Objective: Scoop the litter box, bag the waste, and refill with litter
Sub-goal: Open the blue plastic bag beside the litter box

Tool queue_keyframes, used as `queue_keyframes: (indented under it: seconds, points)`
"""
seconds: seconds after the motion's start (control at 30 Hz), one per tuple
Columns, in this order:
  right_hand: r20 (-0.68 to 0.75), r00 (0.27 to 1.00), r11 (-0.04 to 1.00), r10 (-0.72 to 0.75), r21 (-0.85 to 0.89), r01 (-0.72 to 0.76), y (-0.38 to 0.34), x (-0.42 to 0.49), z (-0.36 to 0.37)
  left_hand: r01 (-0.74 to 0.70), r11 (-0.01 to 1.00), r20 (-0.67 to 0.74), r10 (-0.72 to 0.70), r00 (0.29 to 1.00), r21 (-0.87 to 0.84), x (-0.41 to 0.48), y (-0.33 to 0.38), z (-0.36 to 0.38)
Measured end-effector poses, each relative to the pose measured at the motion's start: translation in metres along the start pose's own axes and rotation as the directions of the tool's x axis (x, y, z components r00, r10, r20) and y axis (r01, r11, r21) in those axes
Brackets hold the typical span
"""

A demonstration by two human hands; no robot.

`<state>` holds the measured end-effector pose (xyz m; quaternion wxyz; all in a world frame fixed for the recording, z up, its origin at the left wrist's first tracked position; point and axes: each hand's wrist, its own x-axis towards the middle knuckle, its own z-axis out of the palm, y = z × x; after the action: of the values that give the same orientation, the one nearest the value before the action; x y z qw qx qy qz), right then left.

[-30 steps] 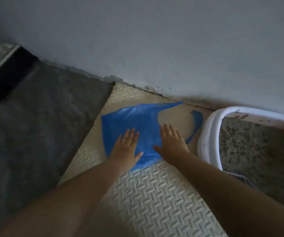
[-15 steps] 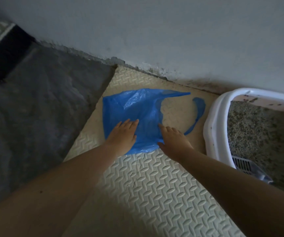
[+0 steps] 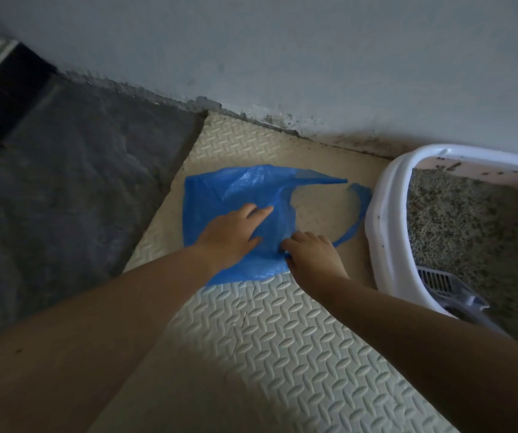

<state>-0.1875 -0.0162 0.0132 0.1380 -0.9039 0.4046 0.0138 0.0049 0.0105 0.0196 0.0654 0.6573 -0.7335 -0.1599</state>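
A blue plastic bag lies flat on the cream foam mat, its handles pointing toward the litter box. My left hand rests on the bag's middle with fingers stretched out. My right hand has curled fingers and pinches the bag's right edge near the handle opening. The white litter box stands at the right, filled with speckled grey litter. A grey slotted scoop lies in the box's near corner.
A dark grey rug covers the floor to the left of the mat. The wall runs along the back, with dirt along its base. A dark object sits at the far left.
My left hand slid up and right across the bag. My right hand went from lying flat to curling its fingers on the bag's edge. The view shifted left slightly.
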Motion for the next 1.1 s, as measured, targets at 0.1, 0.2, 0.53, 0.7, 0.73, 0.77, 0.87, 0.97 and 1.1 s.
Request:
queue_keyframes:
  seconds: [0.1,0.2,0.53,0.7,0.73,0.77,0.87,0.97,1.1]
  points:
    - [-0.082,0.996,1.000,-0.020,0.012,0.021,-0.005,-0.003,0.001,-0.144,0.980,0.047,0.139,0.989,0.140,0.005,0.000,-0.005]
    - [-0.150,0.987,0.998,-0.058,0.008,0.060,-0.003,-0.006,-0.001,-0.181,0.963,0.112,0.161,0.981,0.199,0.010,-0.001,-0.012]
    - [-0.258,0.955,0.987,-0.147,0.031,0.160,0.005,-0.009,-0.006,-0.214,0.962,0.223,0.173,0.959,0.171,0.019,0.004,-0.016]
    - [-0.246,0.960,0.984,-0.130,0.082,0.155,0.008,-0.010,-0.006,-0.173,0.982,0.027,0.172,0.985,0.072,0.022,-0.007,-0.015]
    - [-0.232,0.963,0.982,-0.136,0.098,0.162,0.009,-0.010,-0.005,-0.188,0.981,-0.030,0.190,0.981,0.054,0.021,-0.009,-0.018]
    - [-0.211,0.965,0.977,-0.159,0.110,0.185,0.010,-0.010,-0.004,-0.212,0.976,-0.084,0.215,0.973,0.042,0.019,-0.012,-0.021]
    - [-0.115,0.947,0.943,-0.301,0.111,0.314,0.012,-0.009,-0.005,-0.296,0.950,-0.222,0.311,0.924,0.096,0.011,-0.020,-0.034]
    - [-0.052,0.885,0.886,-0.463,-0.014,0.463,0.014,-0.011,-0.005,-0.306,0.941,-0.306,0.336,0.891,0.143,0.003,-0.027,-0.045]
    - [-0.002,0.836,0.835,-0.549,0.022,0.549,0.017,-0.010,-0.003,-0.330,0.932,-0.356,0.361,0.862,0.148,-0.004,-0.033,-0.054]
